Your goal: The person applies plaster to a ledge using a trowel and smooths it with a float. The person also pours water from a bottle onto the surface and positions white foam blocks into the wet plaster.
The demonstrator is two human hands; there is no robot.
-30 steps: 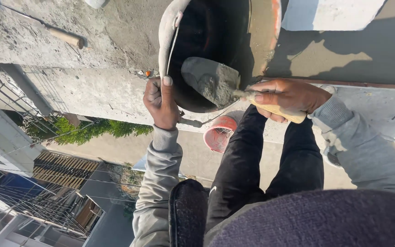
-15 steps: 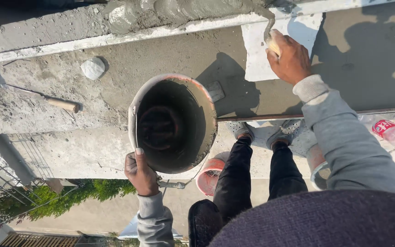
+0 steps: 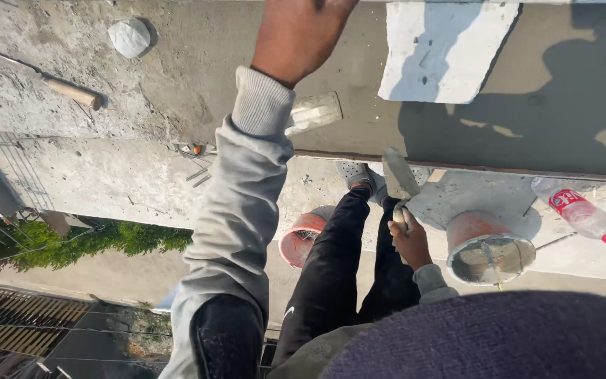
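Note:
My left hand [image 3: 301, 31] reaches up to the top edge of the view over the grey concrete wall top [image 3: 198, 84]; its fingers are cut off, so what it holds is hidden. My right hand [image 3: 409, 240] is low by my black-trousered legs [image 3: 334, 267], gripping the handle of a mortar-smeared trowel [image 3: 399, 175] whose blade points up toward the ledge edge. An orange bucket with mortar [image 3: 489, 249] stands on the slab just right of that hand. A white block [image 3: 447, 49] lies on the ledge at upper right.
A second orange bucket [image 3: 301, 237] sits left of my legs. A plastic bottle with a red cap [image 3: 578, 212] lies at right. A wooden-handled tool [image 3: 71, 91], a white lump [image 3: 129, 36] and a small block [image 3: 313, 112] rest on the concrete. Far below lie greenery and rooftops.
My left hand no longer holds the round basin and has risen to the top edge. My right hand came down from the white block with the trowel to beside my legs.

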